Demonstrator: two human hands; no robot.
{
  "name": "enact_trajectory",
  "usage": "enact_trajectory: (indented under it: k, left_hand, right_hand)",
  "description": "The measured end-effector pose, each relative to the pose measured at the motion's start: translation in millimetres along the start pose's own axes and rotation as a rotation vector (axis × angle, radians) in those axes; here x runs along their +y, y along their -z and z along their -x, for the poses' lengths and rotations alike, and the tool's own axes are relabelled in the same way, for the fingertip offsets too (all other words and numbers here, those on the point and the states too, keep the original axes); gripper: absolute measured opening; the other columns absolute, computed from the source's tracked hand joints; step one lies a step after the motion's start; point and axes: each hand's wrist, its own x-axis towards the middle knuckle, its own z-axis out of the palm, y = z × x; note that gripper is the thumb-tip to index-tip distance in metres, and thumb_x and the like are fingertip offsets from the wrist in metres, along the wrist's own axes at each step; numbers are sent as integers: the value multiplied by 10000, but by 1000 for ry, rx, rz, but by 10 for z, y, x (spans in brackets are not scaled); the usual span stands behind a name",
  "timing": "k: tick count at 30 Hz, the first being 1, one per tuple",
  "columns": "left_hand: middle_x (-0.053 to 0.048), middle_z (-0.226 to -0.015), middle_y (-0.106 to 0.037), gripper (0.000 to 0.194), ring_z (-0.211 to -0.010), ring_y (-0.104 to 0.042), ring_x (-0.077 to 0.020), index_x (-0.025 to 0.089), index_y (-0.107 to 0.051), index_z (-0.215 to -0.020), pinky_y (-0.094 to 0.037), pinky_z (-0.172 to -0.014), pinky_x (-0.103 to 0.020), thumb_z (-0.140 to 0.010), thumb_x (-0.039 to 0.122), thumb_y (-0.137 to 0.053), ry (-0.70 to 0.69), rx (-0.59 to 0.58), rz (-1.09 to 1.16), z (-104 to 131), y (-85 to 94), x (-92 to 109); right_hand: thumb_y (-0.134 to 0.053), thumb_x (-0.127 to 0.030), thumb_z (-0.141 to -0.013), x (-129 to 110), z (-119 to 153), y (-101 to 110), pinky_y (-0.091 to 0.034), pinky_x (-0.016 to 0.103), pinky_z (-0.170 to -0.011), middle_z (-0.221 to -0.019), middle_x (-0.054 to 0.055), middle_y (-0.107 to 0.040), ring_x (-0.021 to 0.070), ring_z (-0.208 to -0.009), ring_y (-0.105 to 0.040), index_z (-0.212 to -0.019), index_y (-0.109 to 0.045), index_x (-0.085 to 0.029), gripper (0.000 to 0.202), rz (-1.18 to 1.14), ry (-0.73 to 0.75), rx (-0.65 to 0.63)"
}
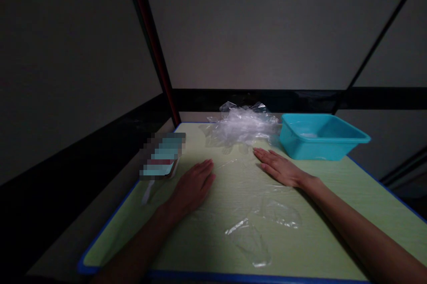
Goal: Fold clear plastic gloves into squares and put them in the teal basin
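A clear plastic bag (260,204) is spread on the yellow-green table (200,248), its two handle-like ends pointing towards me. My left hand (195,186) lies at the left side of this thin film, fingers stretched out and palm down. Over on the right, my right hand (278,167) rests flat with its fingers extended, near the film's far right edge. Neither hand grips anything. The film is so see-through that I cannot make out all its edges.
At the table's far edge lies a crumpled heap of clear plastic bags (243,126). A turquoise plastic basin (316,148) stands at the back right. A pixelated device, apparently a phone (162,159), is at the left edge. Panelled walls (250,30) enclose the back and left.
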Motion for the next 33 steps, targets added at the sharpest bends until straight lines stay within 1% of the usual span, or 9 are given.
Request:
enact_trajectory:
  k: [3, 9, 12, 17, 22, 26, 29, 33]
  left_hand:
    - [-102, -1304, -420, 452, -1213, -370, -172, 87, -432, -1235, -291, -1014, -360, -885, 295, -237, 7, -17, -13, 17, 0, 4]
    - [-114, -1392, -242, 527, -1284, -220, -186, 80, -289, -1320, -207, -1043, -382, -887, 378, -251, -38, -136, -55, 77, 6, -38]
    - [-122, -1403, -197, 558, -1295, -182, -189, 59, -248, -1334, -180, -1049, -383, -888, 394, -236, -40, -184, -90, 84, 19, -46]
    - [-111, -1413, -169, 568, -1302, -154, -181, 67, -221, -1344, -158, -1053, -372, -888, 405, -227, -37, -224, -116, 79, 52, -33]
    - [-108, -1418, -151, 565, -1306, -135, -177, 64, -210, -1347, -146, -1056, -368, -892, 400, -216, -41, -234, -133, 74, 60, -27]
    - [-114, -1417, -152, 571, -1305, -140, -185, 53, -208, -1346, -149, -1056, -373, -890, 397, -231, -34, -248, -141, 65, 53, -27]
    - [-118, -1416, -153, 578, -1305, -141, -190, 47, -206, -1346, -152, -1056, -378, -890, 402, -236, -34, -241, -136, 66, 49, -29]
    - [-113, -1416, -160, 572, -1305, -140, -186, 54, -214, -1344, -154, -1056, -376, -890, 399, -242, -37, -227, -131, 72, 44, -33]
  right_hand:
    - [-153, -492, -897, 17, 2, -11, -143, 425, -1054, -1421, 63, -182, 186, -1299, -143, -1374, -170, -172, 575, 5, 2, -16]
    - [-152, -511, -891, 26, 26, 3, -112, 435, -1055, -1428, 64, -150, 185, -1304, -106, -1380, -123, -177, 593, 34, -14, -58]
    - [-155, -510, -892, 30, 41, 9, -115, 436, -1055, -1428, 50, -152, 182, -1302, -112, -1381, -117, -200, 580, 45, -11, -51]
    - [-151, -508, -892, 40, 49, 7, -119, 443, -1053, -1428, 41, -147, 184, -1302, -110, -1380, -108, -200, 580, 62, -19, -50]
    - [-148, -501, -893, 39, 47, 19, -111, 438, -1055, -1428, 40, -145, 178, -1302, -111, -1379, -119, -188, 579, 66, -30, -59]
    - [-139, -511, -889, 45, 51, 10, -114, 431, -1055, -1426, 57, -146, 181, -1301, -122, -1376, -145, -164, 599, 74, -69, -49]
    - [-127, -515, -887, 58, 44, -19, -120, 421, -1056, -1424, 74, -148, 182, -1300, -123, -1374, -157, -138, 617, 75, -88, -38]
    - [-131, -541, -876, 94, 27, -26, -127, 418, -1058, -1419, 84, -167, 200, -1297, -122, -1373, -175, -139, 640, 17, -108, 5]
